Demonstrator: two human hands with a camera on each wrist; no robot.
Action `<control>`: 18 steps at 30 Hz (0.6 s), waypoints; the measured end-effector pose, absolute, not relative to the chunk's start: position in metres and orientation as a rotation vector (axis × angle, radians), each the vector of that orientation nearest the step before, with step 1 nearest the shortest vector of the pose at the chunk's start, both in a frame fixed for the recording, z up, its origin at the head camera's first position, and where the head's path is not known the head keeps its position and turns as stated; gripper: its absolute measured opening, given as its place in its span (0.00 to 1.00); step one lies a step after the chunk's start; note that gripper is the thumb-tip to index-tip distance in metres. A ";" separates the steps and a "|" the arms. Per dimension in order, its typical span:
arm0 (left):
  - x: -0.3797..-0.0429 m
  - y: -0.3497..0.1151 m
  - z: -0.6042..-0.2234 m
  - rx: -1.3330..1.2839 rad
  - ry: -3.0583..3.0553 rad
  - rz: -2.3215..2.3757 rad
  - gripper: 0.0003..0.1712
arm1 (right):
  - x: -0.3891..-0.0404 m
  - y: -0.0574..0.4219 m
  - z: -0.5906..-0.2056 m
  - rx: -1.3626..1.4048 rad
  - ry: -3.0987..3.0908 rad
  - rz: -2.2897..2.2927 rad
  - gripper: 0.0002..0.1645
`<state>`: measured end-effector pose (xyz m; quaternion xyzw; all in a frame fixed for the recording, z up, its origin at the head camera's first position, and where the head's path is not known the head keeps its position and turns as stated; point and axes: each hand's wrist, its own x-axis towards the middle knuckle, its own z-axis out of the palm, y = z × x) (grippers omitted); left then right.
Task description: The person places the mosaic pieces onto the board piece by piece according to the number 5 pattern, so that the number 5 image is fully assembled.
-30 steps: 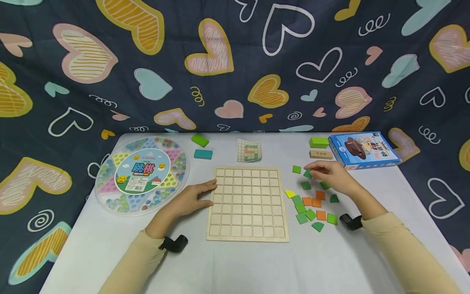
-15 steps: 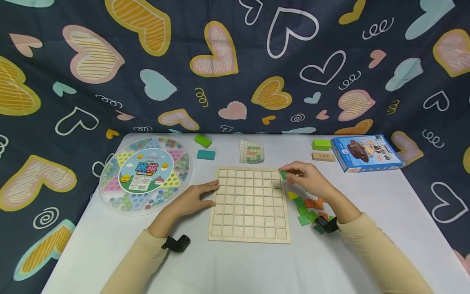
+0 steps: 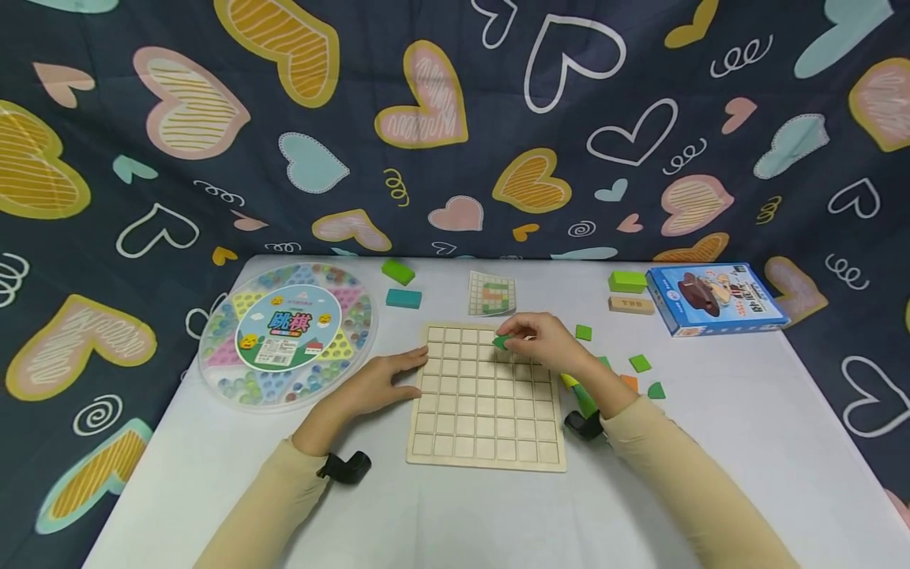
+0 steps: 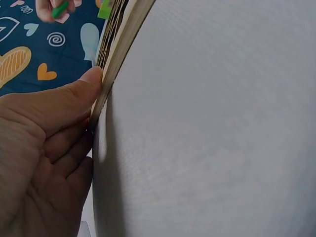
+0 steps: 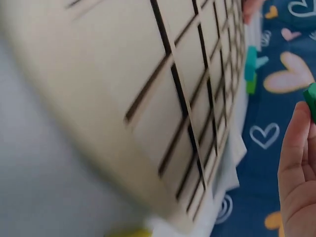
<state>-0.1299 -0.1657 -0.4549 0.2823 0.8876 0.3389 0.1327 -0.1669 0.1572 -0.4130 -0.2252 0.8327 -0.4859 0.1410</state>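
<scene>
My right hand pinches a small green tile between thumb and fingertips, above the far part of the wooden grid board. In the right wrist view the green tile shows at the right edge, partly cut off. My left hand rests at the board's left side, index finger and thumb spread and touching its edge. The left wrist view shows thumb and fingers against the board's edge. Right of the board lie loose tiles, including a green square and a green rounded piece; my right forearm hides others.
A round marble game board stands at left. Behind the grid lies a patterned card. Green and teal blocks lie back left. A green block, a wooden block and a blue box stand back right.
My right hand has picked up a green tile from the loose pieces and carried it left over the grid board. My left hand has stayed at the board's left edge.
</scene>
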 end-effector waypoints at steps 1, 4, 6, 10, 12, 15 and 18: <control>-0.130 -0.166 -0.454 0.817 2.576 0.982 0.36 | -0.169 0.153 -0.415 -0.669 2.404 -1.387 0.10; -0.129 -0.166 -0.453 0.816 2.582 0.980 0.36 | -0.177 0.140 -0.420 -0.724 2.418 -1.344 0.09; -0.129 -0.166 -0.453 0.812 2.591 0.977 0.36 | -0.182 0.132 -0.423 -0.744 2.425 -1.313 0.09; -0.130 -0.166 -0.454 0.802 2.598 0.973 0.36 | -0.191 0.119 -0.428 -0.719 2.417 -1.216 0.10; -0.130 -0.166 -0.455 0.787 2.594 0.975 0.36 | -0.195 0.114 -0.431 -0.688 2.408 -1.159 0.11; -0.130 -0.166 -0.456 0.777 2.593 0.980 0.36 | -0.199 0.110 -0.433 -0.705 2.404 -1.098 0.11; -0.129 -0.167 -0.456 0.787 2.593 0.991 0.36 | -0.202 0.108 -0.434 -0.777 2.399 -1.054 0.11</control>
